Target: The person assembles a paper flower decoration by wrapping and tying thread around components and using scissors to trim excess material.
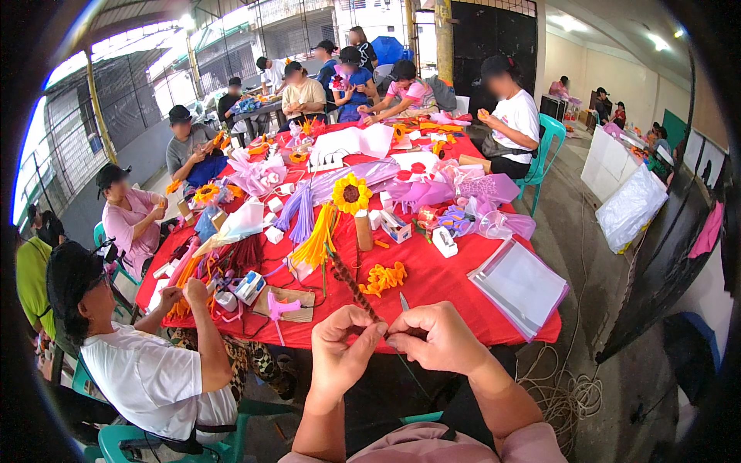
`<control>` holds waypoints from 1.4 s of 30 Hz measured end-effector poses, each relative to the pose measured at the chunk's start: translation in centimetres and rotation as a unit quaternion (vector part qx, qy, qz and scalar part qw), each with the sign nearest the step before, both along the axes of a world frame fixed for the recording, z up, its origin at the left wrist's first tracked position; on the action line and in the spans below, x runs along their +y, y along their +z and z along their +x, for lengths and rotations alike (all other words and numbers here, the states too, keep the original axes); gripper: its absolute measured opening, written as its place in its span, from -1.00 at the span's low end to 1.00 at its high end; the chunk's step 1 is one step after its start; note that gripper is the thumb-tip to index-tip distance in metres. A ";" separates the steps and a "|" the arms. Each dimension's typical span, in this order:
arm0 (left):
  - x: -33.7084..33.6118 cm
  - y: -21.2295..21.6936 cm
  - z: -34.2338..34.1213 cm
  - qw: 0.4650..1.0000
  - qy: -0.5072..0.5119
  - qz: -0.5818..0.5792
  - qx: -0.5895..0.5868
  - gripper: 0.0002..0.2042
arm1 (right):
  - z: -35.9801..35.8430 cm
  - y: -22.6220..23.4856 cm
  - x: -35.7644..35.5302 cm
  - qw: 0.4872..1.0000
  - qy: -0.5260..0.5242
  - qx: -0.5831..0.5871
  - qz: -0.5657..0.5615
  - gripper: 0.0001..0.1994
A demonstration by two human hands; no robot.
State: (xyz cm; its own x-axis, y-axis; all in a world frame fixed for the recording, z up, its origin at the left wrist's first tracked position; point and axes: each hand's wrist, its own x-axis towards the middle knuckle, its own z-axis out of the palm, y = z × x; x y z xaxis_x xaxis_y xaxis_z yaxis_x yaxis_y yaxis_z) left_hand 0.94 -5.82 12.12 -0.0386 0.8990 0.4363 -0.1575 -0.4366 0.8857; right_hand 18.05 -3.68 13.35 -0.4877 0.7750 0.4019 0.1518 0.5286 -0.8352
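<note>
Just beyond the table's near edge, my left hand (347, 347) pinches a brown fuzzy chenille stem (351, 285) between thumb and fingers. It slants up and away toward the yellow bundle. My right hand (444, 339) is closed close beside the left, its fingertips at the lower end of the same brown stem. A thin green stem (413, 374) hangs below my hands. Past them on the red cloth lie curled orange-yellow chenille pieces (384, 278) and a bundle of yellow chenille stems (316, 241). A finished-looking sunflower (351, 193) stands above a brown cardboard tube (363, 231).
The red-covered table (463, 289) carries purple stems (301, 212), clear plastic sheets (519, 285) and a pink glue gun (282, 306). A person in a white shirt (154, 370) works at my left; several others sit around. Coiled cord (567, 397) lies on the floor at right.
</note>
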 end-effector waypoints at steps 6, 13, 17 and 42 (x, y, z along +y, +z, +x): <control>0.5 -0.7 1.5 0.982 0.168 0.006 0.082 -0.87 | -2.5 -1.0 -1.1 0.954 -0.205 -0.079 0.203 -0.91; 0.3 0.1 1.1 0.997 0.030 -0.050 -0.048 -0.95 | -1.8 -1.8 0.2 0.989 -0.081 0.026 0.121 -0.89; 0.0 1.1 -1.1 0.976 -0.184 -0.105 -0.059 -0.95 | 0.7 0.0 0.9 0.963 0.163 0.057 -0.208 -0.91; 0.5 0.1 1.4 0.982 0.145 0.015 0.124 -0.88 | -2.2 -1.3 -0.7 0.959 -0.188 -0.061 0.204 -0.90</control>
